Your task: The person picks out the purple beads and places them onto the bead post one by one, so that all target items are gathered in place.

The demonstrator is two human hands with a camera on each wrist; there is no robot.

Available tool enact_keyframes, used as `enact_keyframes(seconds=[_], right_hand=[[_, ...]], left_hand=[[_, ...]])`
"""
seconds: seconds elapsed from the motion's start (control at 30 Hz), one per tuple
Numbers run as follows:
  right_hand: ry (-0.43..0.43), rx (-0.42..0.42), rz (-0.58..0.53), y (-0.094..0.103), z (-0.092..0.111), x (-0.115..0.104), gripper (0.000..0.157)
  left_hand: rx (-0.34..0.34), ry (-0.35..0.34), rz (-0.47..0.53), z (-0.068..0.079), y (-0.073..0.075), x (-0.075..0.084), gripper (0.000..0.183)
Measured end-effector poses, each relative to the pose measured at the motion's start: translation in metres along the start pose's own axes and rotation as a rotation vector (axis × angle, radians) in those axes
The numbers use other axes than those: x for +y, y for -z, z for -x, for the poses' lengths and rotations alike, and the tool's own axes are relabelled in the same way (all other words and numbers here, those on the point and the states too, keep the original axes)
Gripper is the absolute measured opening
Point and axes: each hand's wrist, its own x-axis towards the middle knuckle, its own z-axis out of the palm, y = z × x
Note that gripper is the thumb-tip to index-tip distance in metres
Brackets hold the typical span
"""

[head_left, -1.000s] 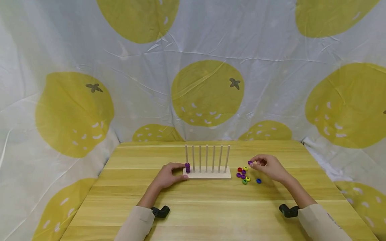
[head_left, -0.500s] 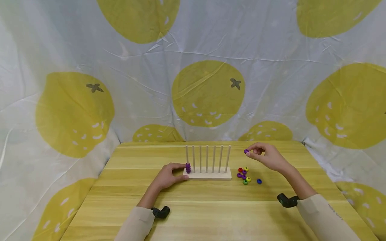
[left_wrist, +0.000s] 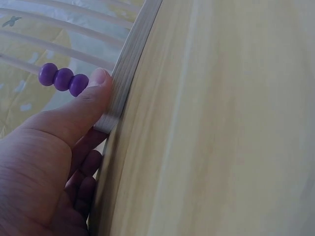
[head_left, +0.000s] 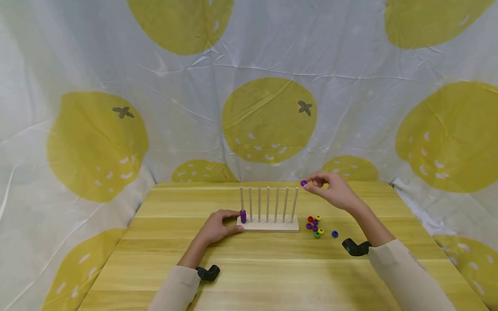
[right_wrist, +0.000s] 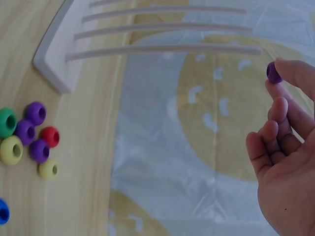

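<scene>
The left forearm [head_left: 190, 254] angles inward, its hand [head_left: 215, 226] low, thumb and index finger spread in a C-shaped grip. The right forearm [head_left: 371, 224] angles in too, its hand [head_left: 336, 190] higher, thumb and index finger pinching, other fingers [right_wrist: 269, 132] curled.

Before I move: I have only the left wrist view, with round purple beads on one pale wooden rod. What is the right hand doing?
Observer: The right hand pinches a small, round purple bead between thumb and finger.
Operator: Is that bead on a rod?
Observer: No. In the right wrist view it is apart from the tip of the nearest pale wooden rod.
Operator: Are any more purple ones lying loose?
Observer: Yes, three loose purple beads, in a mixed-colour cluster on the light wooden table, beyond the right end of the pale wooden base.
</scene>
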Motion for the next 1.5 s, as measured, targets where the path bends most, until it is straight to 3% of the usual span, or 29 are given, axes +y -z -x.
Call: enact_keyframes(seconds=[0.73, 1.5], right_hand=[[0.099, -0.069, -0.092, -0.037, -0.033, -0.045, 0.025], [0.168, -0.078, -0.067, -0.067, -0.053, -0.074, 0.019]], left_hand=[[0.009, 0.012, 0.015, 0.001, 0.001, 0.001, 0.056], [0.006, 0.005, 0.022, -0.001, 0.001, 0.002, 0.057]])
